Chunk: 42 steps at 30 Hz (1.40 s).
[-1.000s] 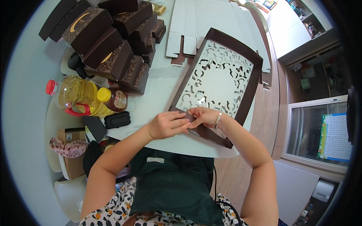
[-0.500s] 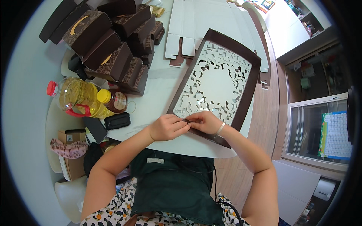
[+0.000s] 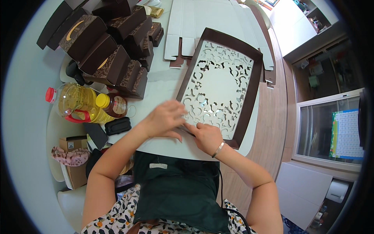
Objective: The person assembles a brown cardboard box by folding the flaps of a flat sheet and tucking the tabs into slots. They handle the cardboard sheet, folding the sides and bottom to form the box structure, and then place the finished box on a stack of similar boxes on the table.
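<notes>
A shallow brown cardboard box (image 3: 255, 87) lies at an angle on the table, its white inner panel cut through with a swirl pattern around a plain centre. My right hand (image 3: 207, 137), a bracelet at its wrist, grips the near wall of this box by the near-left corner. Just left of that corner is my left hand (image 3: 163, 119), slightly blurred, with thumb and fingers apart and nothing visible in it. Part of the near wall is hidden behind my hands.
Folded dark patterned boxes (image 3: 113, 64) are stacked at the left. Nearer stand an oil jug (image 3: 76, 100), a yellow-capped jar (image 3: 116, 104) and a black case (image 3: 118, 125). Flat white-sided cardboard blanks (image 3: 210, 19) cover the far table (image 3: 159, 80).
My left hand has let go of the near-left corner and lifted left, its fingers spreading. My right hand still holds the near wall. The whole view has shifted slightly.
</notes>
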Motion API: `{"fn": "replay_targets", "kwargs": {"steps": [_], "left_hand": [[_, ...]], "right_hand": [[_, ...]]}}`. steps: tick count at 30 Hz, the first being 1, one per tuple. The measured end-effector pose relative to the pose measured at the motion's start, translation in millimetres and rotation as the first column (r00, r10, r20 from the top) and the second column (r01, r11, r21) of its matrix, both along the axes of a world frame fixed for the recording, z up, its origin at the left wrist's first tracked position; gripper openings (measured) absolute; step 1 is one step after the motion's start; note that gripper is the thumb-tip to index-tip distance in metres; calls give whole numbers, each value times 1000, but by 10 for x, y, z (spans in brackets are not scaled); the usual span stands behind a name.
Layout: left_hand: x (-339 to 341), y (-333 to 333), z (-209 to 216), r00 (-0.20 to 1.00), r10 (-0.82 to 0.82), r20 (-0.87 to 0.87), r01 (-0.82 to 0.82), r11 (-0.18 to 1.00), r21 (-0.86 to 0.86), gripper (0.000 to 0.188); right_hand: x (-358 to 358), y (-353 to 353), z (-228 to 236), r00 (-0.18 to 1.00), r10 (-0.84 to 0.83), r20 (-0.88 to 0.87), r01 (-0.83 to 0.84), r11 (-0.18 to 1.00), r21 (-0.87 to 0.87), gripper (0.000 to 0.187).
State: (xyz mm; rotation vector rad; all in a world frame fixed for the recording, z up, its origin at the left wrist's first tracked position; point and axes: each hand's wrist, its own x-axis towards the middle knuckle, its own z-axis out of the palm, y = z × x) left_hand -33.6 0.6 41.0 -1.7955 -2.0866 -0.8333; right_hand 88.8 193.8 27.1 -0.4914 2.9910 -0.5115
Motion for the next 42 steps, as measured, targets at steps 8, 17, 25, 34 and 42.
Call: {"fn": "replay_targets", "kwargs": {"steps": [8,17,25,34,42], "left_hand": [[-43,136,40,523,762,382,-331,595,-733,36],[-297,342,205,482,838,256,-228,402,-887,23],[-426,309,183,557,825,96,-433,387,-814,26],[-496,243,114,579,798,170,-429,475,-768,23],[-507,239,35,570,784,246,-346,501,-793,18]], "right_hand": [[-417,-137,226,907,188,377,-233,969,78,84],[-453,-115,260,852,139,505,-113,990,-82,76],[-626,-414,-70,960,69,272,88,847,-524,46],[-633,-432,-153,973,115,200,31,795,-606,45],[-671,-340,-406,924,247,291,-8,774,-634,52]]}}
